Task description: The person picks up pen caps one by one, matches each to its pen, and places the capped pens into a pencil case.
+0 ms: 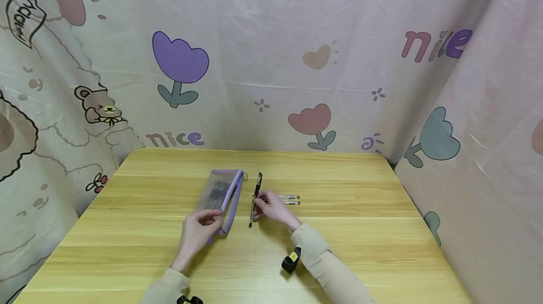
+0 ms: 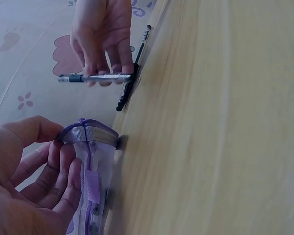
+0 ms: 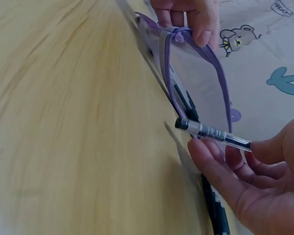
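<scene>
A see-through pencil case [image 1: 206,196] with purple zipper trim lies left of the table's middle. Its zipper side gapes apart, and dark pens [image 1: 218,193] show through the wall. My left hand [image 1: 198,229] pinches the near end of the case's rim between thumb and fingers. Just right of the opening, my right hand [image 1: 275,207] holds a clear-barrelled gel pen [image 3: 210,132] with a black cap, thumb on one side and fingers on the other. In the right wrist view the pen crosses in front of the case's mouth [image 3: 224,83].
Two more pens, one of them the nearer pen [image 1: 292,203], lie on the wooden table [image 1: 339,247] behind my right hand. A small ring [image 1: 245,176] hangs at the case's far corner. Printed cloth [image 1: 254,59] walls the table's back and sides.
</scene>
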The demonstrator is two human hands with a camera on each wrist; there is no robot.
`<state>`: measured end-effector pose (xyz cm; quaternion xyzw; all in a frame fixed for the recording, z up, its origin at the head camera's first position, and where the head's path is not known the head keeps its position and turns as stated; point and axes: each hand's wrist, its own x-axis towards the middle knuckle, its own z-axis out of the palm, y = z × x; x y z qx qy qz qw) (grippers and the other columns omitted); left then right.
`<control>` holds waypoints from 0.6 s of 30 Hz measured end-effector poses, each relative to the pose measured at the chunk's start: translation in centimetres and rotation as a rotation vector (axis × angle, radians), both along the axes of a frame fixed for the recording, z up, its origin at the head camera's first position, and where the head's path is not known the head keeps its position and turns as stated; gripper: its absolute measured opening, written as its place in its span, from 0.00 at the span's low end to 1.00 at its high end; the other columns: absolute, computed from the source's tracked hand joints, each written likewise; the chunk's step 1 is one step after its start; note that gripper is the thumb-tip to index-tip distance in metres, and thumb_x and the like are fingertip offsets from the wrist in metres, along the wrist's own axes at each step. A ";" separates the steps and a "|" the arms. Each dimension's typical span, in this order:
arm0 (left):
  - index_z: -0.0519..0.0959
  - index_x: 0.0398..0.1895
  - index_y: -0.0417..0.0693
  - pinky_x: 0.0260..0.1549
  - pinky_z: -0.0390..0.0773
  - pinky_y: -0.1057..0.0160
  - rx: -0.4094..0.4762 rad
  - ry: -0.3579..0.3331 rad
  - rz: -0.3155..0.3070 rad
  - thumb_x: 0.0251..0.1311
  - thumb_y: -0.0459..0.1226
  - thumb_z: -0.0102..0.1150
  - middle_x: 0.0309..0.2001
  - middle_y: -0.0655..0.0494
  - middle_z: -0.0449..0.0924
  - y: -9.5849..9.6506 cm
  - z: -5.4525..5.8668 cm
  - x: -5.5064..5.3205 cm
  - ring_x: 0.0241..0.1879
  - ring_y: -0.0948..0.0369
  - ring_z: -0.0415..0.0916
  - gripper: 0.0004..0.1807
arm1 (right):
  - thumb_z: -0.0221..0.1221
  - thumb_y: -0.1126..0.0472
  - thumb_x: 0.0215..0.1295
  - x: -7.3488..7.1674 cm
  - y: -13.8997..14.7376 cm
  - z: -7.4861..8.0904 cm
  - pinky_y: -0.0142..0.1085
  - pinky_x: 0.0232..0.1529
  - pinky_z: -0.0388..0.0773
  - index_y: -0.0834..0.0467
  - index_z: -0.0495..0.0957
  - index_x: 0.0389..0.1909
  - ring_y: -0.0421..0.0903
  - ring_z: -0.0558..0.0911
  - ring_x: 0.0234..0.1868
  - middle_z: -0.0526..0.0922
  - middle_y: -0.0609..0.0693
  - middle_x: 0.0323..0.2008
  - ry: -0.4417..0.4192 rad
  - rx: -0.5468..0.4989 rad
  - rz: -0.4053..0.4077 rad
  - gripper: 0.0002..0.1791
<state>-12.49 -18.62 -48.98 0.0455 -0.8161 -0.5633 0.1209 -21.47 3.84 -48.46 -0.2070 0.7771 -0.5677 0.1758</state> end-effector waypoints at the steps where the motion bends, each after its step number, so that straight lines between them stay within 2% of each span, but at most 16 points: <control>1: 0.87 0.38 0.35 0.30 0.79 0.76 0.000 0.010 -0.002 0.53 0.25 0.68 0.33 0.43 0.87 0.1 -0.1 0.0 0.27 0.73 0.78 0.08 | 0.49 0.68 0.76 0.0 -0.2 -0.1 0.41 0.37 0.87 0.74 0.72 0.45 0.54 0.85 0.30 0.82 0.66 0.34 -0.013 0.002 0.002 0.11; 6: 0.87 0.36 0.34 0.28 0.79 0.75 -0.001 0.072 -0.001 0.51 0.26 0.68 0.29 0.48 0.87 0.3 -0.3 0.1 0.25 0.73 0.79 0.08 | 0.51 0.66 0.76 -0.4 -1.5 -0.7 0.38 0.36 0.87 0.72 0.74 0.42 0.44 0.84 0.27 0.83 0.62 0.31 -0.072 -0.016 0.001 0.10; 9: 0.87 0.36 0.33 0.27 0.80 0.75 0.008 0.083 -0.006 0.51 0.27 0.67 0.28 0.50 0.87 0.5 -0.5 0.1 0.25 0.72 0.79 0.08 | 0.51 0.67 0.75 -0.7 -2.4 -1.0 0.38 0.37 0.87 0.72 0.74 0.42 0.42 0.84 0.26 0.84 0.60 0.30 -0.178 -0.082 -0.017 0.10; 14: 0.87 0.37 0.34 0.28 0.79 0.75 0.021 0.032 -0.002 0.52 0.25 0.68 0.30 0.48 0.87 0.8 -0.3 0.1 0.25 0.73 0.79 0.09 | 0.51 0.70 0.73 -1.3 -3.9 -1.2 0.36 0.34 0.87 0.71 0.74 0.38 0.43 0.84 0.23 0.83 0.55 0.26 -0.372 -0.186 -0.086 0.07; 18: 0.87 0.39 0.32 0.28 0.79 0.75 0.035 0.022 -0.020 0.53 0.26 0.69 0.31 0.44 0.87 0.8 -0.1 0.2 0.25 0.73 0.78 0.09 | 0.53 0.72 0.70 -1.6 -5.1 -0.8 0.33 0.31 0.86 0.69 0.76 0.31 0.42 0.84 0.19 0.82 0.54 0.21 -0.439 -0.178 -0.146 0.07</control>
